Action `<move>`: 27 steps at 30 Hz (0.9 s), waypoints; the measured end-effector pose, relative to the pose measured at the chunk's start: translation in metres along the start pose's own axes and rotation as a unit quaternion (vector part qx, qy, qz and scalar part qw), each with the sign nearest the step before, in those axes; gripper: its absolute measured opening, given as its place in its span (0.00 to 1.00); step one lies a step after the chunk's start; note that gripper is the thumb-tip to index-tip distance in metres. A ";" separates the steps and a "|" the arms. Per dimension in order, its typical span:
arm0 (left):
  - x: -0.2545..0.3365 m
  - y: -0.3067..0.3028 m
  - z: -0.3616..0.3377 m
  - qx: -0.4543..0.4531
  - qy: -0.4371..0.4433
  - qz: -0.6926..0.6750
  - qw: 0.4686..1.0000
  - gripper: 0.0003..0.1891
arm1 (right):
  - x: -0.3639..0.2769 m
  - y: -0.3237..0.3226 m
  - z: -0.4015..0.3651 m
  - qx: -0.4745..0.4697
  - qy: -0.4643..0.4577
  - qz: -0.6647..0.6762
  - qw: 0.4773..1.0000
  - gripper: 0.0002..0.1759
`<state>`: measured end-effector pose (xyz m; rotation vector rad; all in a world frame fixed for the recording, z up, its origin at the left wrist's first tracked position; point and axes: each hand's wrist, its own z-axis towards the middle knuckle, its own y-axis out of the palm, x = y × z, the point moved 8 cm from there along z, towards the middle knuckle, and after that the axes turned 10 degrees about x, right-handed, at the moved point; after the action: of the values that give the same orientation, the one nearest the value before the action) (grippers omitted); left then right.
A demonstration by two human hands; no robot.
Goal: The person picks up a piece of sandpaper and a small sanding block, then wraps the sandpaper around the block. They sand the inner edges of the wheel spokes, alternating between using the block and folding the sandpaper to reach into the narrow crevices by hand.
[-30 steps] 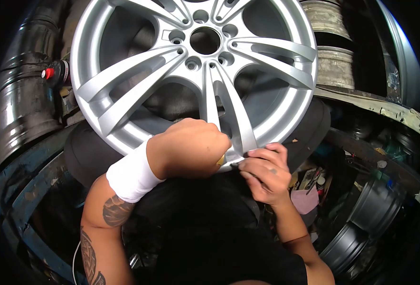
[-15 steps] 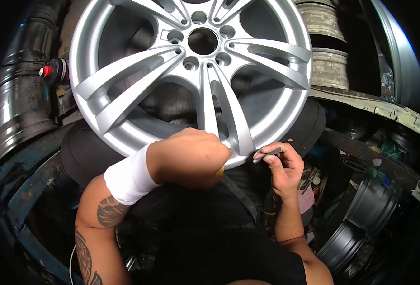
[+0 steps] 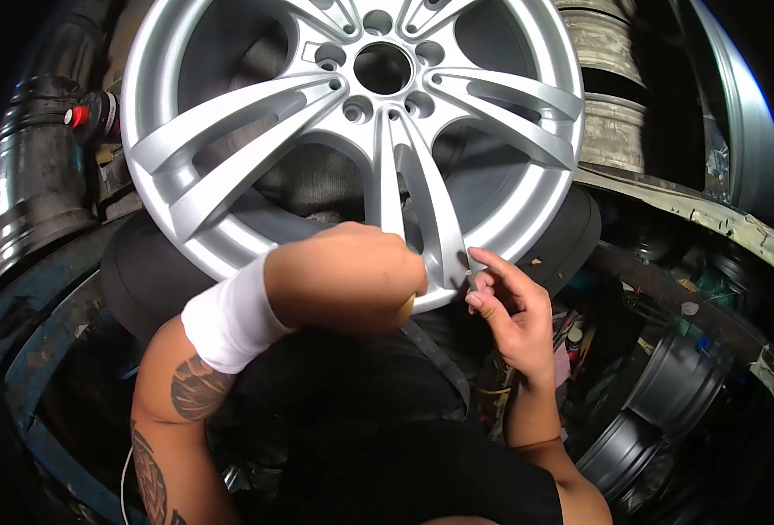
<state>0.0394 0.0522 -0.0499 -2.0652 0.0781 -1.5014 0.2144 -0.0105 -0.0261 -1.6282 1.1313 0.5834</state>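
A large silver alloy wheel (image 3: 444, 219) lies face up across my lap, its double spokes meeting at a round centre bore. My left hand (image 3: 352, 276) is closed in a fist at the wheel's near lip. A sliver of yellow shows under its fingers, but what they grip is hidden. Just to the right, my right hand (image 3: 520, 319) pinches a small thin dark-grey strip (image 3: 472, 282) between thumb and fingers, beside the foot of a near spoke. The index finger is stretched out above it.
Dark cylindrical metal drums (image 3: 37, 166) stand at the left, with a red-capped bottle (image 3: 98, 116) beside them. Worn wheel rims (image 3: 612, 131) are stacked at the upper right on a ledge. Grey rims (image 3: 680, 372) and clutter lie low on the right.
My right hand has turned the grey strip from nearly level to steep, and its index finger has stretched out. My left fist stays at the lip. The view has shifted slightly.
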 end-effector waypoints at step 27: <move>-0.021 -0.038 0.003 0.129 -0.039 0.034 0.990 0.16 | -0.044 0.040 0.006 -0.158 -0.181 -0.325 0.915 0.13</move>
<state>0.0240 0.0928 -0.0506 -1.8906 -0.0724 -1.3147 0.1607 0.0107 -0.0113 -1.9352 0.1899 0.6040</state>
